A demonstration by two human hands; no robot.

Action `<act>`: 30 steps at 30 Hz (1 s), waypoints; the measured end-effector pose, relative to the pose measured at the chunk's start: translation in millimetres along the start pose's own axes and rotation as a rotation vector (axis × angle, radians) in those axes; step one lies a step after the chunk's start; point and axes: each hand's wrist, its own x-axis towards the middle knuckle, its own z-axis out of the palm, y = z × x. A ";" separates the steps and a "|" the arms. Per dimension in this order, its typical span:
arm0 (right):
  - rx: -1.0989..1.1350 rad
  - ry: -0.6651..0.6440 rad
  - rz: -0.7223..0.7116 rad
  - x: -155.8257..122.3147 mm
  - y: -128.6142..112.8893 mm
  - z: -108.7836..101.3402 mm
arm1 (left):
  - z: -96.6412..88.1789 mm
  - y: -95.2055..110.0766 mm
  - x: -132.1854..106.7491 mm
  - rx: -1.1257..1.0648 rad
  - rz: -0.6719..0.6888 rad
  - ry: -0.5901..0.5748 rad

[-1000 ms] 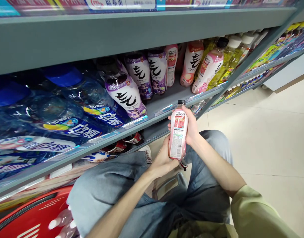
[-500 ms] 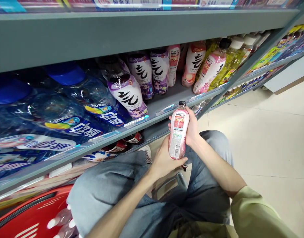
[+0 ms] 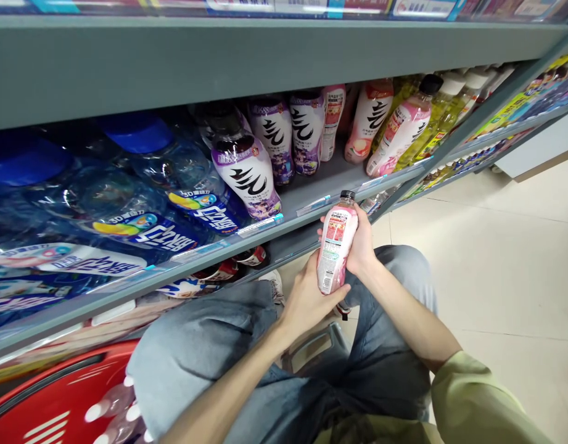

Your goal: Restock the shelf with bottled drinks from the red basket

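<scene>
A pink drink bottle (image 3: 337,246) with a black cap is held upright over my knees, its printed label facing me. My left hand (image 3: 306,299) cups its base from below, fingers wrapped round it. My right hand (image 3: 360,243) grips its upper half from behind. The bottle hangs just in front of the grey shelf edge (image 3: 284,225), below a row of purple-labelled bottles (image 3: 249,176) and pink ones (image 3: 399,132).
Large blue-capped water bottles (image 3: 140,185) fill the shelf's left side. Yellow drink bottles (image 3: 443,102) stand at the right. A red shopping basket (image 3: 57,410) with white-capped bottles sits at the lower left. Pale tiled floor (image 3: 496,259) spreads to the right.
The bottle and both hands have shifted slightly up and right, tilting the cap a little toward the shelf. My view has drifted a bit to the left.
</scene>
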 end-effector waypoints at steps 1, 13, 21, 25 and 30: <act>0.000 0.008 0.002 0.1 0.5 0.0 | -0.6 -0.1 0.1 -0.011 0.004 -0.001; 0.063 -0.120 0.027 -2.9 -2.2 3.4 | 0.3 -7.9 1.8 -0.833 -0.227 -0.084; 0.100 -0.127 -0.043 -8.6 -6.0 0.2 | 8.3 -3.2 8.5 -1.129 -0.367 -0.167; 0.122 -0.075 -0.034 -6.7 -5.2 -1.1 | 12.7 -5.2 11.5 -1.134 -0.382 -0.170; 0.156 -0.045 -0.024 -4.9 -7.8 -2.9 | 15.1 -9.4 14.6 -1.010 -0.391 -0.095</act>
